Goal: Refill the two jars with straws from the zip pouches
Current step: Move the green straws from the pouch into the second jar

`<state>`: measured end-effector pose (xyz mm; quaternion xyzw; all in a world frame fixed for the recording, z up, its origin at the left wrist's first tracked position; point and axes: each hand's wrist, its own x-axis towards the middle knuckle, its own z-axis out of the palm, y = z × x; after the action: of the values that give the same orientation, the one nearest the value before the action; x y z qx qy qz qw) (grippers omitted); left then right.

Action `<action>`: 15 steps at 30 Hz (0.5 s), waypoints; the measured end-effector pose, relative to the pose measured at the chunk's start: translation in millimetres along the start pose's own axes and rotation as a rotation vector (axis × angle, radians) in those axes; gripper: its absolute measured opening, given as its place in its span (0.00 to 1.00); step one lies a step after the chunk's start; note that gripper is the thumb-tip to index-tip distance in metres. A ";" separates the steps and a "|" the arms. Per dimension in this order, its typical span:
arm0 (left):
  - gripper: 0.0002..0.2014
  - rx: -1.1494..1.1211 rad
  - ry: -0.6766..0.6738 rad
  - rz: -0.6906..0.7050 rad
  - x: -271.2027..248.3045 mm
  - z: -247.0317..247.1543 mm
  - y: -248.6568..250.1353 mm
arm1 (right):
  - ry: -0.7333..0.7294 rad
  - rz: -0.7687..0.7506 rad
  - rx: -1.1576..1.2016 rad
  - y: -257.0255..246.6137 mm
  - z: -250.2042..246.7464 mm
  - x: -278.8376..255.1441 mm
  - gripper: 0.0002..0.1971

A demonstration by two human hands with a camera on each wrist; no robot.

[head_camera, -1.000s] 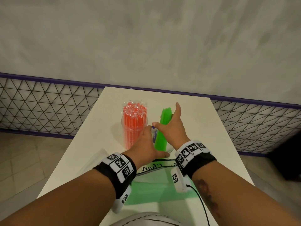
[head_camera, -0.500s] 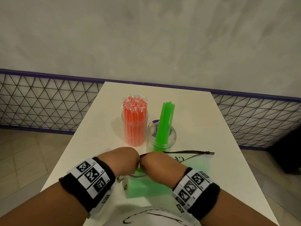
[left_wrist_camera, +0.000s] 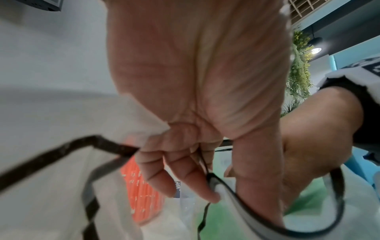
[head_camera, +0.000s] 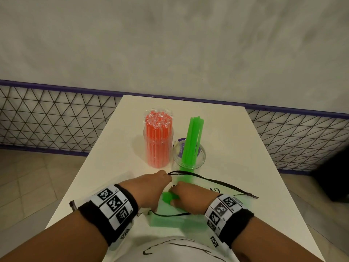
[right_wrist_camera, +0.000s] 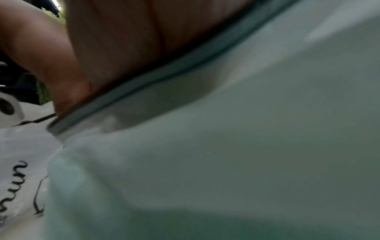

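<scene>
Change: both hands, at the green jar a second ago, are now down at the pouch near the worktop's front edge.
Left hand: fingers curled round the pouch's black-edged rim, pinching it up and open.
Right hand: reaches into the pouch mouth; whether its fingers grip the green straws there cannot be told, the wrist view being blurred.
Pouch: clear, lying flat on the worktop, green straws inside.
Orange jar: upright, packed with wrapped orange straws.
Green jar: just beside the orange jar, on its right, holding a few green straws that lean out above its rim.
</scene>
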<state>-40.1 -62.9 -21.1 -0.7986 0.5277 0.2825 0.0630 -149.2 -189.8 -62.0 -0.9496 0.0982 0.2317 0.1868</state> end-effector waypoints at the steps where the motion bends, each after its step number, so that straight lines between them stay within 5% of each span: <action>1: 0.47 -0.005 -0.011 0.005 0.8 0.3 0.5 | -0.011 0.002 0.012 0.9 -0.9 -0.4 0.20; 5: 0.49 -0.046 -0.033 0.017 2.2 0.6 2.7 | -0.023 -0.013 -0.033 -0.7 -2.3 -4.8 0.23; 15: 0.44 -0.042 -0.056 0.019 3.0 -12.6 5.8 | 0.185 -0.050 -0.212 1.2 -8.7 -22.8 0.12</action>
<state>-39.4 -72.8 -11.0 -0.7864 0.5273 0.3163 0.0584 -165.9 -192.1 -44.3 -0.9835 0.0663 0.1475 0.0811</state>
